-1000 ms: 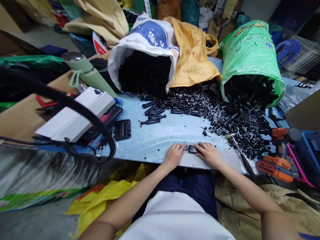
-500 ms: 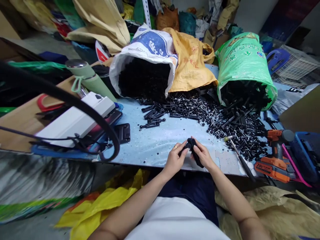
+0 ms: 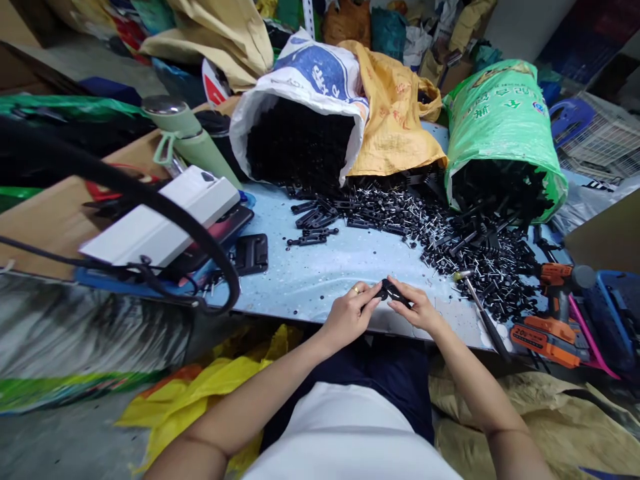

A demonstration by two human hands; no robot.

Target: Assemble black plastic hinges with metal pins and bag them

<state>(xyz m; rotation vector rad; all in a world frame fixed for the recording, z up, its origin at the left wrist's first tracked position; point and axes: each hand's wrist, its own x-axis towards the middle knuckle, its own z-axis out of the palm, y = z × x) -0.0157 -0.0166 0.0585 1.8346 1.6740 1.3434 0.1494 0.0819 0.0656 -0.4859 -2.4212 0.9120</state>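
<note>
Fingers of the left hand (image 3: 349, 313), just below the middle of the head view, pinch some black plastic (image 3: 395, 292), and fingers of the right hand (image 3: 421, 311) hold it from the other side. It is by the near edge of the blue table (image 3: 325, 273). A hammer (image 3: 484, 315) lies at the right, near an orange drill (image 3: 543, 339). Black bits and pins (image 3: 450, 240) spill out below a green bag (image 3: 500, 123) at the upper right

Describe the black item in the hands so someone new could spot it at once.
Find the blue tabletop running across the picture. At its near edge, the left hand and right hand nearly meet. The black item between them differs from the loose pieces piled farther back: only it is held.
</note>
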